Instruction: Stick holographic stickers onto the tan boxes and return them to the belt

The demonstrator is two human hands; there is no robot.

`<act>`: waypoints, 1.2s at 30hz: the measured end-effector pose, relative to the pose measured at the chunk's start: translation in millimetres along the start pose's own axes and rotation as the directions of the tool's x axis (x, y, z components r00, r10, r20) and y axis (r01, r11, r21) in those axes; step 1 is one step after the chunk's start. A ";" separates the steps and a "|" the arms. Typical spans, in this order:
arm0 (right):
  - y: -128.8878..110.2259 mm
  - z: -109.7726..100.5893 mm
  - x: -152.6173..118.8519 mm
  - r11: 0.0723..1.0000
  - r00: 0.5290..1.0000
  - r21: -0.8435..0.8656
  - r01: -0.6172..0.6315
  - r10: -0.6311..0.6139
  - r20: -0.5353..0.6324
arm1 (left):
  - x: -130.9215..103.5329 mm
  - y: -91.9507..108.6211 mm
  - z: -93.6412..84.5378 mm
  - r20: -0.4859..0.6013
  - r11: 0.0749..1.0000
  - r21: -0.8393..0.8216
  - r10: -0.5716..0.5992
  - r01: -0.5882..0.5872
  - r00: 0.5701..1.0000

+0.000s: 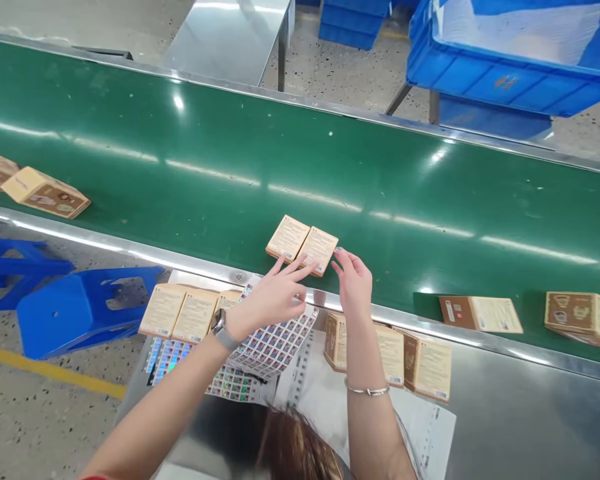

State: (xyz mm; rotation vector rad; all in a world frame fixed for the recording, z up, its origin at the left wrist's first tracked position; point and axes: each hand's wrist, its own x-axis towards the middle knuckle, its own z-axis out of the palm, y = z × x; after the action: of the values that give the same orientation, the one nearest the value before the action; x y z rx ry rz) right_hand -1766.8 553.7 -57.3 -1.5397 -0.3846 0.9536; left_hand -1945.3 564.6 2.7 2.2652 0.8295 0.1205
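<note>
Two cream-coloured cardboard boxes point(288, 238) lie side by side on the green conveyor belt, printed faces up. My left hand point(275, 300), with a watch on its wrist, has its index and middle fingers stretched out onto the lower edges of these boxes; its other fingers are curled. At the right box's edge, my right hand point(356, 280) is pinched on a small shiny piece that looks like a sticker point(337, 251). Below my left hand lies a curved sheet of small stickers point(280, 343), partly hidden by the hand. Shinier sticker sheets point(173, 360) lie beneath it.
More boxes point(196, 313) line the near table's left, and others point(433, 367) stand right of my forearm. Several boxes point(50, 193) rest farther along the belt point(205, 133). A metal rail point(460, 333) edges it. Blue stools point(80, 310) stand left; a blue crate point(505, 73) is across.
</note>
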 end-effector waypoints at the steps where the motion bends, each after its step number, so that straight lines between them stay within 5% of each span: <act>1: 2.6 4.3 4.0 1.000 1.000 0.001 0.009 -0.009 -0.010 | 6.3 -3.0 1.8 0.015 1.000 0.030 0.001 -0.001 1.000; 17: 2.8 -13.1 6.7 0.882 0.955 -0.427 0.199 -0.272 -0.116 | 35.9 10.6 23.1 0.127 0.997 0.072 -0.009 0.000 0.992; 28: -12.7 -26.3 16.8 0.851 0.910 -0.507 0.136 -0.310 -0.276 | 51.8 19.4 32.3 0.129 0.998 0.012 0.052 -0.054 0.990; 30: -23.2 -35.1 10.1 0.799 0.904 -0.561 0.215 -0.380 -0.195 | 49.8 18.5 25.3 0.106 0.997 -0.040 0.074 -0.070 0.992; 32: -36.1 -45.0 -4.9 0.734 0.913 -0.587 0.341 -0.407 0.021 | 43.7 17.5 13.3 0.076 0.993 -0.103 0.061 -0.053 0.995; 34: -48.3 -53.9 -25.0 0.699 0.893 -0.559 0.445 -0.302 0.333 | 35.3 17.7 -0.7 0.066 0.988 -0.152 0.014 -0.004 0.998; 36: -57.1 -59.8 -44.9 0.691 0.814 -0.528 0.493 -0.151 0.561 | 27.4 19.2 -12.4 0.057 0.987 -0.156 -0.027 0.035 0.998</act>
State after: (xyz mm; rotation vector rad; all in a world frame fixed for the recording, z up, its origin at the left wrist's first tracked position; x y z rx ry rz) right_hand -1733.8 494.6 8.0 -1.7411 -1.4565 0.9404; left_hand -1917.4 577.8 20.4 2.0977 0.7979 0.1054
